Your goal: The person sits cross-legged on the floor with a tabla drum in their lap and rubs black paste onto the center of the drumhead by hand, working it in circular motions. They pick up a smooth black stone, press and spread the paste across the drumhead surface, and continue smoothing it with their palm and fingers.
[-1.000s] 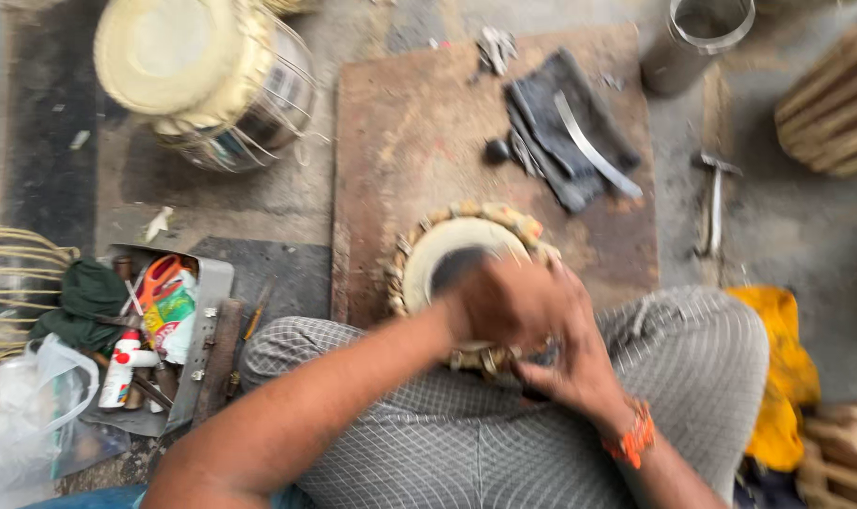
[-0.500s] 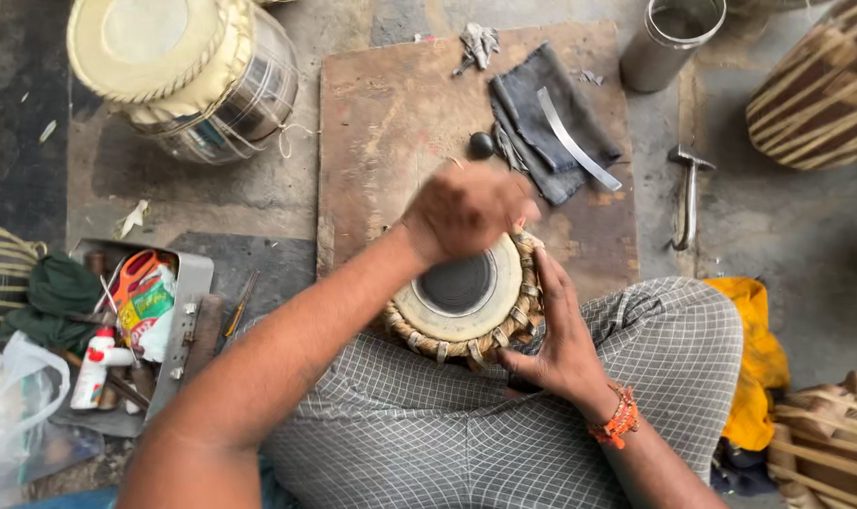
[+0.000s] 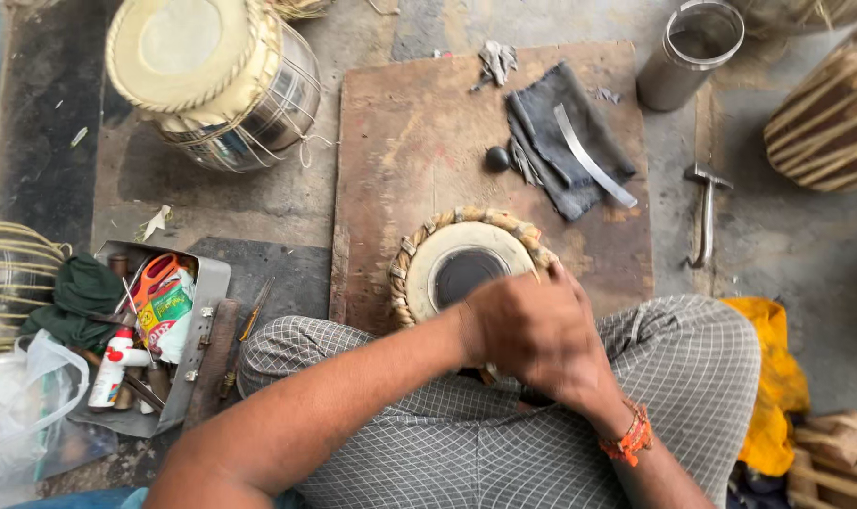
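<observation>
Left hand: my left hand [image 3: 518,325] lies closed over the near right rim of the small drum, fingers curled and pressed together; what they pinch, if anything, I cannot tell.
Right hand: my right hand [image 3: 579,372] sits mostly under the left, wrist with an orange thread band [image 3: 626,438]; whether it is spread or closed I cannot tell.
Small drum: the tabla [image 3: 466,269] stands upright against my lap, at the near edge of the wooden board [image 3: 391,160], head up, black spot [image 3: 466,275] in the middle, braided rim all round.
Key relation: the drum head lies just ahead and left of both hands; hands touch its near right rim; the left is uppermost and nearer the head.
On the board, far right: dark folded cloth [image 3: 565,137], one curved metal strip [image 3: 593,170] across it, one small black ball [image 3: 497,158] beside it, a grey rag scrap [image 3: 496,58] at the far edge.
Off the board, right: one hammer [image 3: 704,212] on the floor, one steel cup [image 3: 690,52], one strapped wooden drum shell [image 3: 829,113].
Off the board, left: one large metal-bodied drum [image 3: 212,80] lying tilted, one tray of tools and bottles [image 3: 155,330].
Count: drums with heads in view, two; hammers, one; hands, two, both mine.
Lap: checked cloth [image 3: 466,443]; yellow cloth [image 3: 773,377] at right.
</observation>
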